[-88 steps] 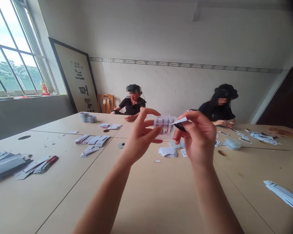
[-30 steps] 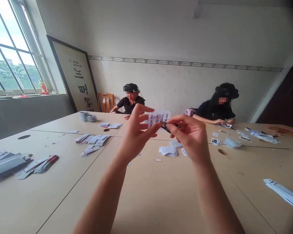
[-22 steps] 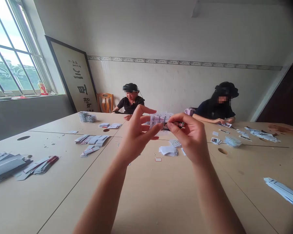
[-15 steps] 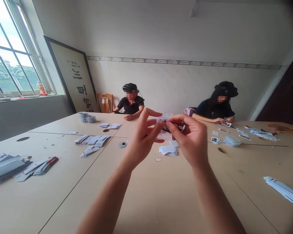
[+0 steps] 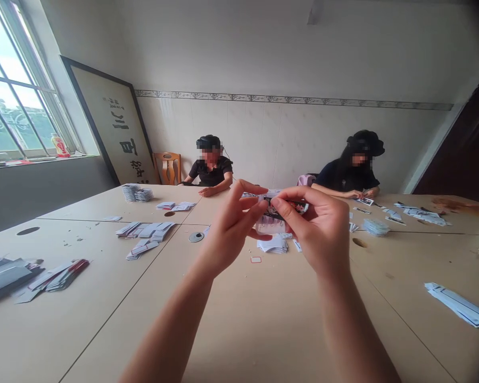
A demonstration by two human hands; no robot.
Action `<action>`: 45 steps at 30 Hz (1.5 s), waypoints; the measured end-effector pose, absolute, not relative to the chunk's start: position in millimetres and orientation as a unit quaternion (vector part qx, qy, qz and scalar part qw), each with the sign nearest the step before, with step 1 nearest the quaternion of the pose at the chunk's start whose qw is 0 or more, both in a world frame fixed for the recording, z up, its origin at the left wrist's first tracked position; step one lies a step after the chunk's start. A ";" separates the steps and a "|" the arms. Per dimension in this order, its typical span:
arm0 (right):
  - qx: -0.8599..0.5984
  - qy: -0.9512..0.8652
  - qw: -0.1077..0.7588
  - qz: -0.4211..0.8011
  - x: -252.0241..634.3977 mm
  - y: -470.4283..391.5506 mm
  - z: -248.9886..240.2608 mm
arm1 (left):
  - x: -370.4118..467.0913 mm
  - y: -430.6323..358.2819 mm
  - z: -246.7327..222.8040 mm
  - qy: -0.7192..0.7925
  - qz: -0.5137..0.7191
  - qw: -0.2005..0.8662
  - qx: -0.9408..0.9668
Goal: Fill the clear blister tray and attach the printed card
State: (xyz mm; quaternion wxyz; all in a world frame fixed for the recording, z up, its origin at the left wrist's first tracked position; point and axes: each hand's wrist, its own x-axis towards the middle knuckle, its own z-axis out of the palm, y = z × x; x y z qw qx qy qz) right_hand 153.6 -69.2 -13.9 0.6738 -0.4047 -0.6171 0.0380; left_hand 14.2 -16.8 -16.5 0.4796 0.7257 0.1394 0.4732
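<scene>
spanning left grip [image 5: 234,223] and right grip [image 5: 323,223]: dark card [image 5: 297,206]

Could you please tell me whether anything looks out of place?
A red-bordered slip lies alone near the white stack, and small scraps are strewn on the table at left, looking stray rather than piled.

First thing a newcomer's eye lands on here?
Probably the left hand and right hand, raised at frame centre, with a clear plastic case and a dark printed card between them. Next, the tall dark-framed panel with bold black characters, standing left beside the barred window. Then two people seated across the table.
</scene>
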 end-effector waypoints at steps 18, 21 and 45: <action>-0.411 -0.614 0.674 0.011 158.0 -69.1 -13.2 | 15.9 -18.7 -15.7 0.133 0.463 0.502 0.719; -0.412 -0.614 0.673 0.004 157.5 -69.3 -13.4 | 16.0 -18.6 -16.3 0.129 0.468 0.498 0.719; -0.418 -0.610 0.673 -0.024 153.8 -71.0 -13.4 | 18.4 -22.4 -14.8 0.124 0.457 0.505 0.722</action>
